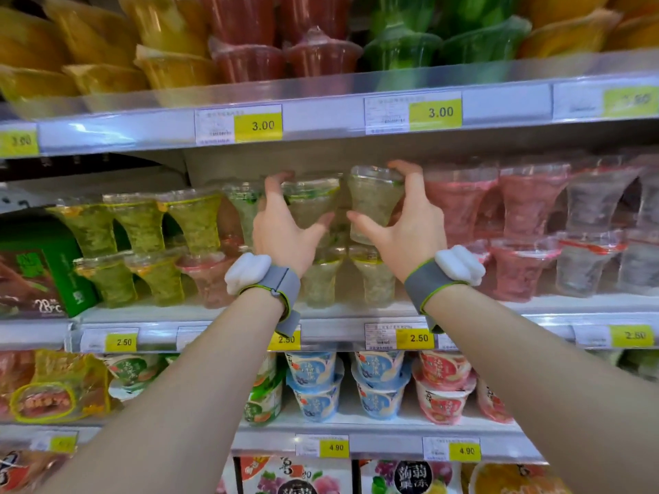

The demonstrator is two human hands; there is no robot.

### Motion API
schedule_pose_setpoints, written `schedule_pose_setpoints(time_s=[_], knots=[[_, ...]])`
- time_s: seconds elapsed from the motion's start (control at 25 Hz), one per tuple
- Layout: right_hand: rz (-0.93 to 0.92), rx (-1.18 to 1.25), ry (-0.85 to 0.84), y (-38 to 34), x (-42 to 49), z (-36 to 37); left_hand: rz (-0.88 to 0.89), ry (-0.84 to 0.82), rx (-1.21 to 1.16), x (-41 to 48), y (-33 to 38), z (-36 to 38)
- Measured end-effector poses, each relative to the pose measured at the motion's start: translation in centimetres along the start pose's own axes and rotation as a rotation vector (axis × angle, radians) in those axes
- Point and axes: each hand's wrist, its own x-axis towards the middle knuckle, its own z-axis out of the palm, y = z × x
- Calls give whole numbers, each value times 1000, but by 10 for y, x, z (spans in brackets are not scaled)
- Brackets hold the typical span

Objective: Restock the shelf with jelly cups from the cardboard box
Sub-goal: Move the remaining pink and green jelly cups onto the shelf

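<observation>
My left hand [285, 226] grips a pale green jelly cup [310, 201] on the middle shelf [342, 308], thumb on its right side and fingers at its lid. A second pale green jelly cup [374, 205] is held by my right hand [399, 222], fingers over its clear lid, the cup tilted slightly left. Both cups sit in the upper layer, above two more pale cups [322, 276] standing on the shelf. The cardboard box is out of view.
Yellow-green cups [142, 222] stand to the left, pink cups [460, 208] and clear cups [592, 208] to the right. The upper shelf edge [321, 115] hangs just above my fingers. A green box [39, 265] stands far left. Printed tubs [313, 383] fill the shelf below.
</observation>
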Motion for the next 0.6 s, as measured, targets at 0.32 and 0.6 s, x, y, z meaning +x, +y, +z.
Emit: schedule_pose_setpoints(time_s=[0.32,0.6], knots=[[103,-229,-1,3,-4,14,-15,-32,14,-2,-13,11],[131,-288,-14,6,-5,12,-85,-50,-53,-8,-13,16]])
